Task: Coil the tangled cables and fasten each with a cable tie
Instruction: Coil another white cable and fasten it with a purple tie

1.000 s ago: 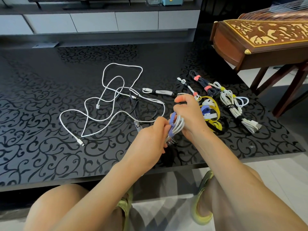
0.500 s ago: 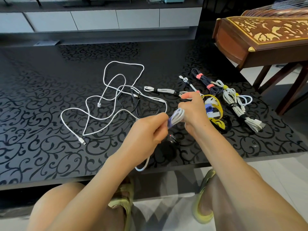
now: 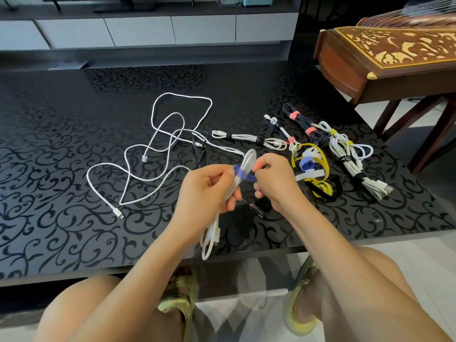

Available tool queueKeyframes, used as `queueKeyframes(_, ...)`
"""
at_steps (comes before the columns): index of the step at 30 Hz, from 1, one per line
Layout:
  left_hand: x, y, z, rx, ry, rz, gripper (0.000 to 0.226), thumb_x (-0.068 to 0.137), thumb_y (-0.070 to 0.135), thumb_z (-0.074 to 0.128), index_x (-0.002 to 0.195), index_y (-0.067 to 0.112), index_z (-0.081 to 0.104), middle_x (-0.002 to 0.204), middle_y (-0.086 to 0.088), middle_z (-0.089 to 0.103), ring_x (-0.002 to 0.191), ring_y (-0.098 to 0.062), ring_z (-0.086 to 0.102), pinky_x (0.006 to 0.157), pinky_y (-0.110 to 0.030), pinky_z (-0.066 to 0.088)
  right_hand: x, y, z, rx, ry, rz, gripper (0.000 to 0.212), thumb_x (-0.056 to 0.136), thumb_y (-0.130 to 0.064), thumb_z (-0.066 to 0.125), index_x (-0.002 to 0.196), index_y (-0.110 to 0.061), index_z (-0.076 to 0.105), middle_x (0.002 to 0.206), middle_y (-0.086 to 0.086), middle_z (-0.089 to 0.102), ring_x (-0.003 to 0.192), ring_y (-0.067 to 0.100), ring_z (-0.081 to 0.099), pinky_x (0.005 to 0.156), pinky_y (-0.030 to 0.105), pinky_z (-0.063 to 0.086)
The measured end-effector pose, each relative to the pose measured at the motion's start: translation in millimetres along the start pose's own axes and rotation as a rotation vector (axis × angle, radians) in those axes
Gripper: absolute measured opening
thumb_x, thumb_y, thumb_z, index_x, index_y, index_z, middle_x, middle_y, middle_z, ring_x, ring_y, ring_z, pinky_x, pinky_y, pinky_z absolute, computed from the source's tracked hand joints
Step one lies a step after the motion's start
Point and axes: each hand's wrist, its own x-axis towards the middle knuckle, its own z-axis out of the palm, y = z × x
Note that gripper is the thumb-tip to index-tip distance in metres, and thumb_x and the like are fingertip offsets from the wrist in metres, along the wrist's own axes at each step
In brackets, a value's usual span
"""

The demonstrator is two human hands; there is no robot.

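My left hand grips a coiled white cable above the black table. A blue cable tie wraps the coil near its top, and my right hand pinches the tie's free end. The coil's lower loops hang below my left wrist. A loose white cable lies tangled with a black cable to the left. Several tied bundles lie at right: a white one, a thin white one, a dark one with pink ties, and a thick white one.
Spare ties in yellow, blue and white sit in a heap right of my hands. A small black plug lies under them. A carved wooden instrument on a stand is at far right, a grey cabinet beyond the table.
The coil has been raised and tilted upright, its loops now hanging below my left hand. The blue tie now sits wrapped around the coil, with my right hand on its end.
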Motion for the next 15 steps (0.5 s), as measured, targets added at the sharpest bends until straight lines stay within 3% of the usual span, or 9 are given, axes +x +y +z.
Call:
queueKeyframes(3,0.0,1.3,-0.5,-0.247,-0.097,-0.083,0.022,0.088,0.002,0.051,0.075,-0.015,0.058,0.058,-0.018,0.043,0.042,-0.013,0.03,0.039,-0.014,0.026,-0.6,3.7,1.6,0.005,-0.041,-0.004,0.025,0.083,0.01,0.034,0.076,-0.004,0.053,0.066,0.008,0.047,0.05,0.021,0.041,0.042,0.026,0.036)
queueKeyframes(6,-1.5,3.0,-0.2,-0.365,-0.129,-0.109,0.009,0.078,0.008,0.065,0.073,0.0,0.064,0.054,-0.005,0.047,0.04,-0.006,0.034,0.038,-0.011,0.027,-2.6,1.8,0.3,0.025,-0.066,0.008,0.022,0.084,0.009,0.036,0.086,0.001,0.056,0.069,0.009,0.05,0.048,0.019,0.041,0.041,0.025,0.035)
queueKeyframes(10,-0.2,3.9,-2.7,-0.485,-0.004,-0.121,0.01,0.083,0.003,0.057,0.086,-0.002,0.066,0.053,-0.001,0.048,0.039,-0.003,0.036,0.039,-0.011,0.029,-12.7,-5.5,-3.1,0.07,-0.14,0.038,0.036,0.082,0.012,0.027,0.067,-0.012,0.051,0.069,0.007,0.046,0.047,0.016,0.04,0.038,0.022,0.034)
queueKeyframes(15,3.9,4.1,-9.2,-0.437,0.185,-0.11,0.012,0.089,0.0,0.054,0.084,-0.003,0.065,0.057,-0.005,0.048,0.039,-0.005,0.036,0.039,-0.012,0.028,-33.1,-7.0,-10.1,0.145,-0.339,0.129,0.038,0.087,0.013,0.032,0.063,-0.01,0.051,0.066,0.009,0.049,0.041,0.012,0.037,0.035,0.019,0.031)
